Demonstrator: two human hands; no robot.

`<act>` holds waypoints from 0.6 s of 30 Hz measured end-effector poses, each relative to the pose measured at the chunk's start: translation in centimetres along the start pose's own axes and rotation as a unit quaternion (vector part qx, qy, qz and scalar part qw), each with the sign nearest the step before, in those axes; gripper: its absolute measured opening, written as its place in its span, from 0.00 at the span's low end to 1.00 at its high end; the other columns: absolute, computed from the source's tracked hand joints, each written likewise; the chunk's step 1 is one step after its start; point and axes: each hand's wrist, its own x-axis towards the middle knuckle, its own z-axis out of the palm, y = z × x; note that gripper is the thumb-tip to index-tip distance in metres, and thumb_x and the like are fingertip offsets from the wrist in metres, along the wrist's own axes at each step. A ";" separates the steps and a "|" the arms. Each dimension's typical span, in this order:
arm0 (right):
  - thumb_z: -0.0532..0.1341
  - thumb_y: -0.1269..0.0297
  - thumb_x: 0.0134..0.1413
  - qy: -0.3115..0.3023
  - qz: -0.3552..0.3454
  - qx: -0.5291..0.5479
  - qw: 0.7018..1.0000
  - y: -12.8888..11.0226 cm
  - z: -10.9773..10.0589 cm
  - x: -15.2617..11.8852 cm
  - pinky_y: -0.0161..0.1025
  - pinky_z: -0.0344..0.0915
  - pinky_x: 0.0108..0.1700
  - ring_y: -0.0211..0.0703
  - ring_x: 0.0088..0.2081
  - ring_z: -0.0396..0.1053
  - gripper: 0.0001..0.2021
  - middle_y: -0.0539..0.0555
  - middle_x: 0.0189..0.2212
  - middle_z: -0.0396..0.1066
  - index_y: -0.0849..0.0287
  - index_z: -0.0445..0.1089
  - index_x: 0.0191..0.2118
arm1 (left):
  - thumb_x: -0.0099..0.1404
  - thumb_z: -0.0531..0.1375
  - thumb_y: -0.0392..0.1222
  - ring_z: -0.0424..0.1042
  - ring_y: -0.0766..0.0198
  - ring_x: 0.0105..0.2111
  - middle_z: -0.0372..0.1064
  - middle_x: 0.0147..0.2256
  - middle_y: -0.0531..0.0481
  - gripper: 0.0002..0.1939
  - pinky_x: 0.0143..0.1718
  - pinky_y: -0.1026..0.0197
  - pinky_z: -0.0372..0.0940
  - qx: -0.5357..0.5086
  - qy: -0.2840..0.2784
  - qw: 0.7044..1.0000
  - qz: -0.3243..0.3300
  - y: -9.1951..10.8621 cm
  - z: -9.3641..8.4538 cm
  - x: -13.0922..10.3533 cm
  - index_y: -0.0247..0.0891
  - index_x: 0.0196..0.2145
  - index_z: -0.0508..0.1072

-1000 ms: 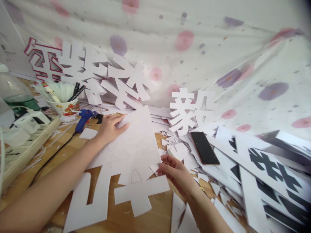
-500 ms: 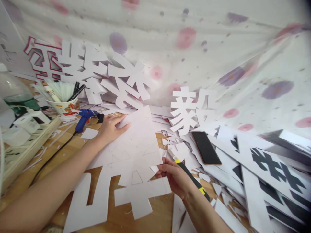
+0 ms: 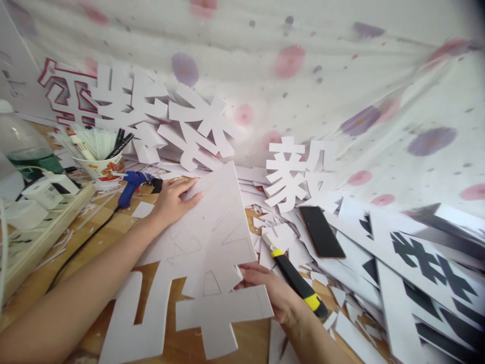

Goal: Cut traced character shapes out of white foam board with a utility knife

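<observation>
A white foam board [image 3: 212, 227] with pencil outlines and character-shaped cuts along its near side lies in front of me, its right edge raised a little off the wooden table. My left hand [image 3: 176, 202] rests on its upper left part, fingers and thumb stretched out and apart. At the lower right, my right hand [image 3: 263, 285] grips the board beside a cut notch; some fingertips are hidden in the gap. Just right of that hand lies a black and yellow utility knife [image 3: 297, 280], its blade end pointing away from me.
A blue glue gun [image 3: 131, 189] and a paper cup of pens and glue sticks [image 3: 102, 169] stand left, near a power strip [image 3: 49, 222]. Cut-out white characters [image 3: 286, 172] lean at the back. A phone [image 3: 322, 230], scraps and cut boards [image 3: 401, 283] cover the right.
My right hand has shifted slightly down and left along the board's edge. The board's right side has risen and tilted a little. My left hand has stayed in place.
</observation>
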 end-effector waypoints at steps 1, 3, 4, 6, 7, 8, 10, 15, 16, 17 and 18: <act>0.66 0.55 0.35 0.006 -0.013 0.015 1.000 -0.2 -0.1 -0.1 0.31 0.54 0.23 0.33 0.20 0.62 0.15 0.47 0.18 0.65 0.60 0.67 0.27 | 0.59 0.55 0.50 0.69 0.61 0.41 0.72 0.40 0.49 0.18 0.45 0.56 0.55 0.003 -0.001 1.000 -0.004 -0.1 0.0 0.0 0.42 0.45 0.69; 0.68 0.56 0.34 0.024 -0.057 0.013 0.998 -0.6 -0.5 -0.3 0.30 0.51 0.22 0.30 0.18 0.57 0.15 0.44 0.16 0.61 0.60 0.64 0.24 | 0.58 0.55 0.50 0.69 0.61 0.40 0.72 0.40 0.49 0.19 0.45 0.56 0.54 0.011 -0.010 1.000 -0.008 -0.4 0.0 -0.1 0.42 0.45 0.69; 0.68 0.56 0.35 0.042 -0.090 -0.012 0.995 -0.8 -0.8 -0.4 0.29 0.50 0.21 0.29 0.17 0.54 0.15 0.43 0.15 0.59 0.60 0.63 0.22 | 0.58 0.56 0.50 0.69 0.61 0.39 0.72 0.39 0.49 0.19 0.46 0.56 0.54 0.013 -0.016 1.000 -0.009 -0.6 0.1 -0.1 0.41 0.46 0.69; 0.67 0.56 0.37 0.082 -0.145 -0.068 0.984 -1.3 -1.4 -0.6 0.30 0.48 0.20 0.28 0.16 0.52 0.15 0.43 0.14 0.58 0.59 0.62 0.21 | 0.58 0.56 0.50 0.70 0.61 0.37 0.72 0.39 0.48 0.20 0.46 0.55 0.54 0.016 -0.022 1.000 -0.014 -1.0 0.1 -0.2 0.41 0.46 0.69; 0.66 0.55 0.38 0.103 -0.168 -0.088 0.976 -1.5 -1.7 -0.8 0.30 0.47 0.20 0.28 0.16 0.51 0.15 0.43 0.14 0.58 0.59 0.62 0.21 | 0.57 0.56 0.50 0.70 0.60 0.37 0.72 0.39 0.48 0.20 0.46 0.55 0.54 0.016 -0.018 1.000 -0.019 -1.1 0.1 -0.2 0.40 0.45 0.70; 0.66 0.54 0.39 0.127 -0.191 -0.099 0.968 -1.8 -2.2 -1.0 0.30 0.47 0.19 0.29 0.16 0.51 0.15 0.43 0.14 0.57 0.59 0.62 0.22 | 0.57 0.56 0.50 0.70 0.60 0.37 0.72 0.39 0.47 0.19 0.46 0.55 0.54 0.015 -0.011 0.999 -0.026 -1.3 0.1 -0.2 0.40 0.45 0.70; 0.64 0.53 0.41 0.184 -0.238 -0.118 0.946 -2.6 -3.3 -1.5 0.31 0.45 0.19 0.29 0.16 0.49 0.15 0.43 0.13 0.56 0.58 0.62 0.22 | 0.57 0.57 0.50 0.70 0.59 0.39 0.72 0.41 0.46 0.19 0.47 0.55 0.53 0.015 0.004 0.999 -0.036 -1.5 0.0 -0.2 0.39 0.44 0.71; 0.58 0.45 0.45 0.306 -0.212 -0.370 0.851 -4.0 -6.2 -2.3 0.33 0.43 0.18 0.30 0.14 0.47 0.22 0.44 0.09 0.50 0.58 0.59 0.15 | 0.58 0.55 0.51 0.69 0.60 0.40 0.72 0.41 0.48 0.20 0.45 0.56 0.54 0.028 -0.013 0.999 -0.031 -1.5 -0.1 -0.2 0.40 0.45 0.70; 0.56 0.43 0.46 0.295 -0.205 -0.391 0.847 -4.1 -6.3 -2.4 0.33 0.45 0.18 0.31 0.15 0.49 0.23 0.45 0.10 0.51 0.58 0.60 0.15 | 0.58 0.55 0.51 0.69 0.60 0.39 0.72 0.40 0.48 0.20 0.44 0.56 0.54 0.031 -0.017 0.999 -0.031 -1.5 0.0 -0.2 0.40 0.45 0.70; 0.54 0.42 0.47 0.264 -0.202 -0.398 0.855 -4.0 -6.1 -2.5 0.33 0.47 0.19 0.32 0.15 0.51 0.23 0.46 0.11 0.54 0.58 0.62 0.17 | 0.58 0.55 0.51 0.70 0.61 0.38 0.73 0.40 0.48 0.20 0.44 0.57 0.54 0.034 -0.019 0.999 -0.032 -1.5 0.0 -0.2 0.40 0.45 0.70; 0.53 0.42 0.48 0.213 -0.201 -0.395 0.871 -3.9 -5.7 -2.6 0.33 0.50 0.20 0.33 0.17 0.54 0.23 0.47 0.13 0.59 0.59 0.65 0.21 | 0.58 0.55 0.51 0.70 0.61 0.37 0.73 0.40 0.48 0.20 0.43 0.56 0.54 0.038 -0.022 0.998 -0.033 -1.5 0.0 -0.2 0.40 0.45 0.70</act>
